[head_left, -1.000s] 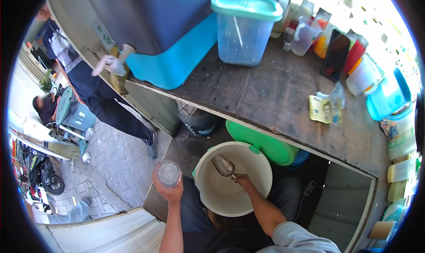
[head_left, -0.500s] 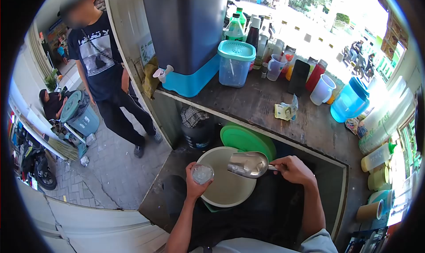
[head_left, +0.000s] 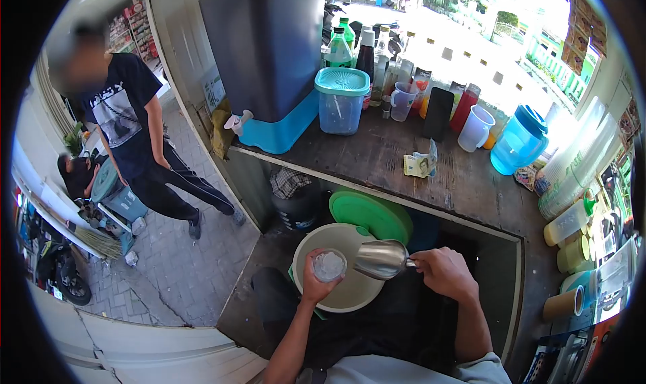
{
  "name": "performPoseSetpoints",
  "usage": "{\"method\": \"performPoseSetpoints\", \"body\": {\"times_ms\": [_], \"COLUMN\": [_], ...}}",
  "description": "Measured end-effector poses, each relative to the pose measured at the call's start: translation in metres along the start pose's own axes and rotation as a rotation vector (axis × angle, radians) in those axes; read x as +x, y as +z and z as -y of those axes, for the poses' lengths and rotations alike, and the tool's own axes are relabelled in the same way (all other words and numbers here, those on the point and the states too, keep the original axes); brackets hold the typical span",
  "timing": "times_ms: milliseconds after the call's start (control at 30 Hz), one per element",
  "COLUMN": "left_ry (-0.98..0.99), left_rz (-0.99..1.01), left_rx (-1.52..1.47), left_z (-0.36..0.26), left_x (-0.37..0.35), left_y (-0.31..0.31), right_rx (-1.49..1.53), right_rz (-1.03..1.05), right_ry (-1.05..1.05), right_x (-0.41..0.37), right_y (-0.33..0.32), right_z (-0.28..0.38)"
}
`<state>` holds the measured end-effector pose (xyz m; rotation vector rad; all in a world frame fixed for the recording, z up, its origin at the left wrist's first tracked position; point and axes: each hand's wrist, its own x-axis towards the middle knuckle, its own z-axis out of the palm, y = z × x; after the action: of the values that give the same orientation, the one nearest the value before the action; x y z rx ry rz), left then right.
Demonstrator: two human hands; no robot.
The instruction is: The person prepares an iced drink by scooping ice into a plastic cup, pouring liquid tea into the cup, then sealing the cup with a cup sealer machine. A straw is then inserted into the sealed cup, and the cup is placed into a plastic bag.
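Note:
My left hand (head_left: 316,284) is closed around a clear cup (head_left: 329,267) with ice in it, held over the left side of a cream bucket (head_left: 364,294). In my right hand (head_left: 444,274) is the handle of a metal ice scoop (head_left: 381,260). The scoop hovers above the bucket's right side, its mouth facing the cup and a small gap apart from it. Little of the scoop's inside shows. Behind the bucket leans a round green lid (head_left: 370,216).
A wooden counter (head_left: 336,152) bears a lidded blue container (head_left: 341,108), several bottles, a dark phone (head_left: 439,113), banknotes (head_left: 420,165) and a blue pitcher (head_left: 519,142). Stacked cups (head_left: 579,159) line the right. A person (head_left: 131,128) stands outside at left.
My left hand has brought the cup rightward toward the scoop, and more ice shows in the cup. The scoop has tilted, and its ice is out of sight. The standing person has shifted left.

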<state>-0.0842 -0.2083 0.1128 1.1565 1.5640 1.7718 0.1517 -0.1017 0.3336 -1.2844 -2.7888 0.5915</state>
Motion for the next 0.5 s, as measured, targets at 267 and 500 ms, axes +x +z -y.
{"method": "performPoseSetpoints", "body": {"times_ms": [267, 500], "left_ry": [0.206, 0.261], "left_rz": [0.108, 0.107], "left_rx": [-0.034, -0.033], "left_z": [-0.140, -0.179], "left_x": [0.109, 0.231], "left_y": [-0.027, -0.001], "right_rx": [0.372, 0.169], "right_rz": [0.147, 0.383], "right_ry": [0.030, 0.097], "right_x": [0.050, 0.088], "right_y": [0.202, 0.409], "right_z": [-0.072, -0.057]}}
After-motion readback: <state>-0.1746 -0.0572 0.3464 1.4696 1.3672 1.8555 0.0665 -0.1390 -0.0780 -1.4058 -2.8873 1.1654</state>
